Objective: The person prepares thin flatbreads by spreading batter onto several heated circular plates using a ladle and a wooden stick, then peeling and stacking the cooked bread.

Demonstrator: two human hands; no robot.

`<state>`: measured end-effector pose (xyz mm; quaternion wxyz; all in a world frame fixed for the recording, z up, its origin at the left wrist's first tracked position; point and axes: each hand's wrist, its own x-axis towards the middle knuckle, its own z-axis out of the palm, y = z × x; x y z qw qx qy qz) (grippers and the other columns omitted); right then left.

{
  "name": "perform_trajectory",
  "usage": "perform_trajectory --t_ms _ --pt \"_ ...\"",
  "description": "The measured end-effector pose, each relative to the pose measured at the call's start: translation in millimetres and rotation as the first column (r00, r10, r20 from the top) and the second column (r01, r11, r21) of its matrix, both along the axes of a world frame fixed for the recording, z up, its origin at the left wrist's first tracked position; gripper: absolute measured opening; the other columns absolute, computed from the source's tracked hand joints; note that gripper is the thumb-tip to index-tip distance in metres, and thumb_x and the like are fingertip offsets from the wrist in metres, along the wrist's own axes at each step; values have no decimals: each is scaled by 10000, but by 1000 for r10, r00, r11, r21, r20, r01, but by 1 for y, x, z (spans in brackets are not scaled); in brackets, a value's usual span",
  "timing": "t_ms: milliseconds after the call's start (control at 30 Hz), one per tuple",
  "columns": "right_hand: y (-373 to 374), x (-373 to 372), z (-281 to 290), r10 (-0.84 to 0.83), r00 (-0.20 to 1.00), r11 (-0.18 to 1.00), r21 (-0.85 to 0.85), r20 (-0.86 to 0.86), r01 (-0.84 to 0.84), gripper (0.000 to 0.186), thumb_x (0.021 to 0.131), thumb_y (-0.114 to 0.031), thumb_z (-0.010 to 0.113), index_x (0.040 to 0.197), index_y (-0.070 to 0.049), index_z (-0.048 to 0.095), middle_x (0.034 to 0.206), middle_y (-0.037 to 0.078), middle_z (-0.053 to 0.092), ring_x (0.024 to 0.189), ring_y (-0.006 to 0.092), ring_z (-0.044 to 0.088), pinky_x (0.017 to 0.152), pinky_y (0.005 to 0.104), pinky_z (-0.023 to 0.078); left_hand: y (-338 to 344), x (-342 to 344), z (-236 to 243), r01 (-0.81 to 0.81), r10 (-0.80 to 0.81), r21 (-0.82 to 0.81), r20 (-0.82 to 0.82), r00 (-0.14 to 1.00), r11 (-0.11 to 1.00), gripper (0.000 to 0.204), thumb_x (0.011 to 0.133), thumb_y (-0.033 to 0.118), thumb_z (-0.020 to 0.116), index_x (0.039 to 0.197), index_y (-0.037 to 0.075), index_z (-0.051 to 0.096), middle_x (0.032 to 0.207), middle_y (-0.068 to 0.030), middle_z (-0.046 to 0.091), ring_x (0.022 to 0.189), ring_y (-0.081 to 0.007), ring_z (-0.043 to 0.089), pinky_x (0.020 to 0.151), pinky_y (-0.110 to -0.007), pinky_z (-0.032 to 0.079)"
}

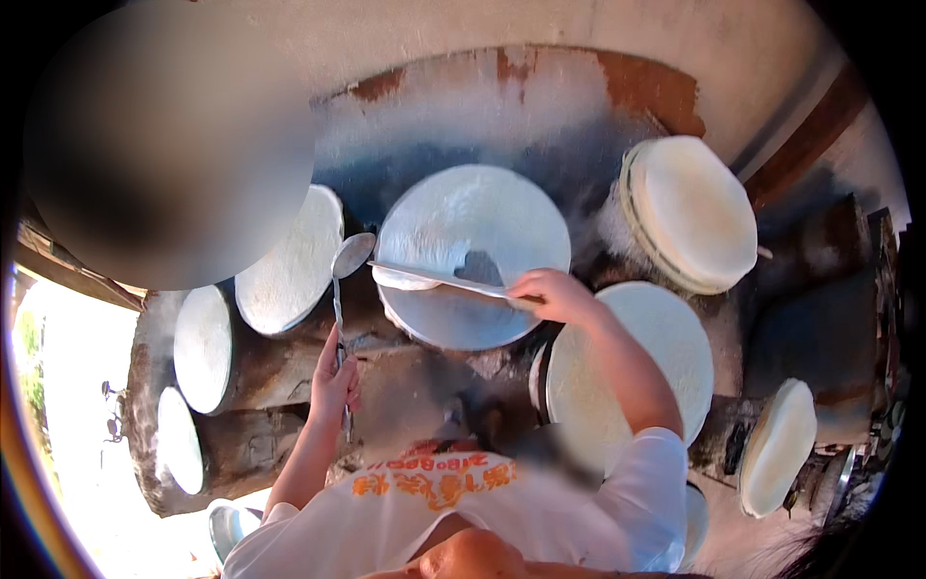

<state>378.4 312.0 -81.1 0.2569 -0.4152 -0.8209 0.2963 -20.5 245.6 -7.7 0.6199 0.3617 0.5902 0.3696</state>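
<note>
My left hand (335, 378) is closed around the handle of a ladle (353, 254), whose pale-coated bowl is raised just left of the middle round griddle (473, 207). My right hand (552, 294) grips one end of a long thin flat scraper (453, 282), which lies across that griddle from right to left. A mound of white batter (405, 281) sits along the scraper's left end. Wet, shiny pale film covers much of the griddle, and a dark grey patch (476, 264) shows just behind the scraper. Beneath my right forearm lies another round, pale-covered griddle (627, 338).
A thick stack of round pale sheets (696, 214) stands at the back right. More pale-topped griddles (294, 265) line the left side, and another (777, 449) is at the far right. Behind runs a stained wall (579, 87). A blurred patch hides the upper left.
</note>
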Motion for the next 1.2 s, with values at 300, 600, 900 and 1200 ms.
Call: perform_trajectory --t_ms 300,600,900,1200 --pt "-51 -12 -16 -208 977 975 85 53 203 374 690 19 617 1024 -132 692 1038 29 646 942 265 565 832 370 474 -30 2 -16 143 -156 -106 -133 979 984 603 945 70 455 1477 206 205 541 30 343 410 -71 344 368 -241 319" --pt "-144 -68 -29 -417 901 899 198 118 390 384 724 19 610 1058 -157 681 1036 37 648 878 264 580 786 355 498 -7 -25 16 218 -206 41 526 825 975 573 972 94 390 1466 312 201 611 15 333 412 -49 302 346 -175 271" --pt "-56 -384 -80 -801 61 594 -778 -595 206 357 941 -171 542 1268 -84 431 936 82 649 536 88 519 432 224 382 8 -95 48 219 -398 435 379 835 873 574 987 121 394 1484 275 152 607 26 336 382 -37 294 326 -179 262" --pt "-143 -429 -95 -793 -376 413 -877 -479 248 300 960 -182 508 1236 -236 404 744 -10 474 486 66 369 400 213 305 8 -172 52 360 -547 446 422 723 819 593 989 101 384 1488 270 113 621 26 354 401 -31 321 329 -178 292"
